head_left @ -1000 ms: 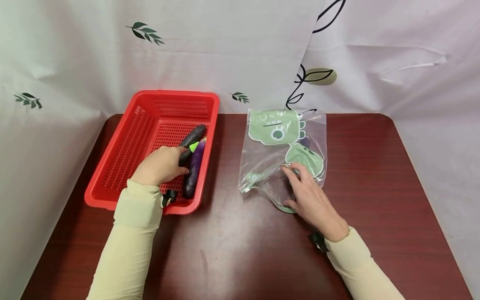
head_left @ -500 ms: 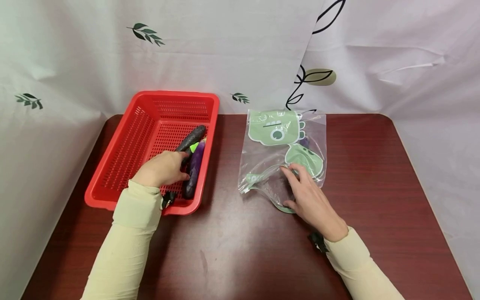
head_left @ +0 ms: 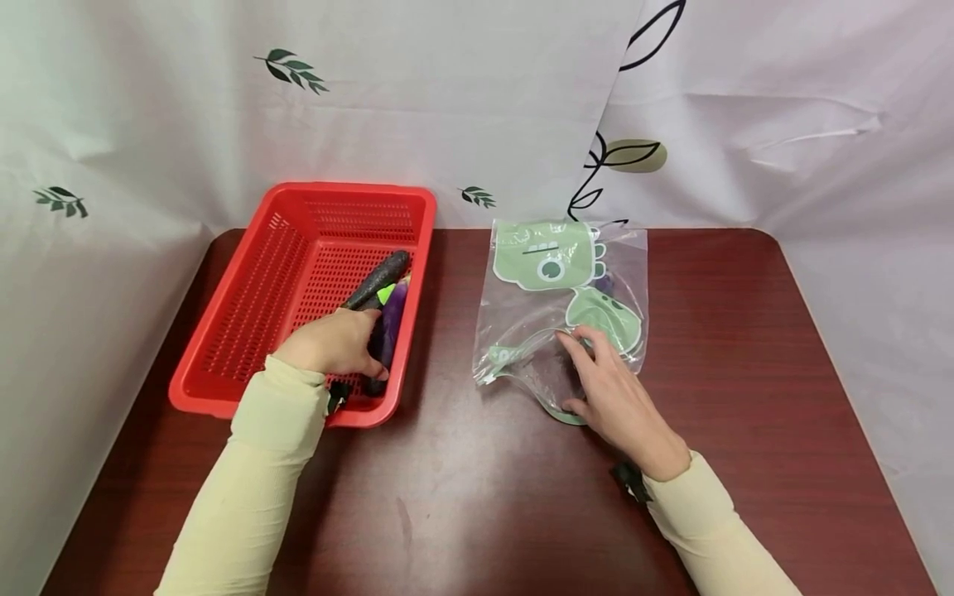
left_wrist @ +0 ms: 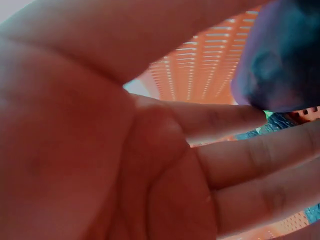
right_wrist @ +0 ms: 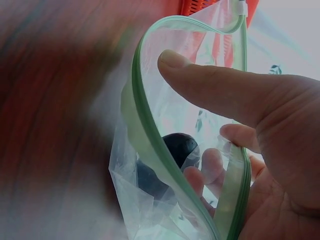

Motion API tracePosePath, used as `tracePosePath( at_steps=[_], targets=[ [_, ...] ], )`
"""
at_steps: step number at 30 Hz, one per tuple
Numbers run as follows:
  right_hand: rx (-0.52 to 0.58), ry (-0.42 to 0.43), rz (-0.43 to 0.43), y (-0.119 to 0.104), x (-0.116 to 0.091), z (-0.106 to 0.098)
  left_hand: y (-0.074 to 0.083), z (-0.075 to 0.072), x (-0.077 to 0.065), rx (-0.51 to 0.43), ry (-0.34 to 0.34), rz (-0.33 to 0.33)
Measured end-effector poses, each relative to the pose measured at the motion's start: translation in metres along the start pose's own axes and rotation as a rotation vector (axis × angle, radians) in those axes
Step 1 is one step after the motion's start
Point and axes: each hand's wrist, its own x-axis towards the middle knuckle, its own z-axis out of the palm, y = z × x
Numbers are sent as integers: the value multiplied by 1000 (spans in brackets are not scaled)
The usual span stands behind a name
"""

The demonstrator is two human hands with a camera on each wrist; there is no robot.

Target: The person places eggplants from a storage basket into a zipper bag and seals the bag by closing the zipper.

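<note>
The nearer left hand (head_left: 335, 341) straddles the long purple eggplant (head_left: 395, 321) lying front-to-back, grip unclear. Rightward, the right hand (head_left: 620, 401), fingers parted, props open the clear, green-rimmed plastic bag (head_left: 553, 308).

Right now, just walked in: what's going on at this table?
A person is working with both bare hands. The left-hand grip is inside the red basket, thumb and fingers around a purple eggplant; whether it is firmly held isn't clear. A dark, cucumber-like vegetable lies beside it. The right-hand grip is at the mouth of a clear zip bag, which gapes open. A dark, rounded item is already in the bag. The eggplant is not.
</note>
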Motion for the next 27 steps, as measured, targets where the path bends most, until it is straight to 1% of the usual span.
tracePosePath(
  at_steps=[4, 11, 16, 21, 27],
  targets=[
    [1, -2, -5, 0, 0, 0, 0, 1, 2, -3, -1, -5],
    [-2, -16, 10, 0, 2, -1, 1, 3, 9, -50, -42, -14],
    [-2, -13, 5, 0, 2, -1, 2, 5, 12, -48, -36, -34],
    [2, -7, -2, 1, 1, -1, 2, 4, 11, -51, -32, -49],
    [4, -8, 8, 0, 0, -1, 2, 2, 9, -55, -45, -72]
  ],
)
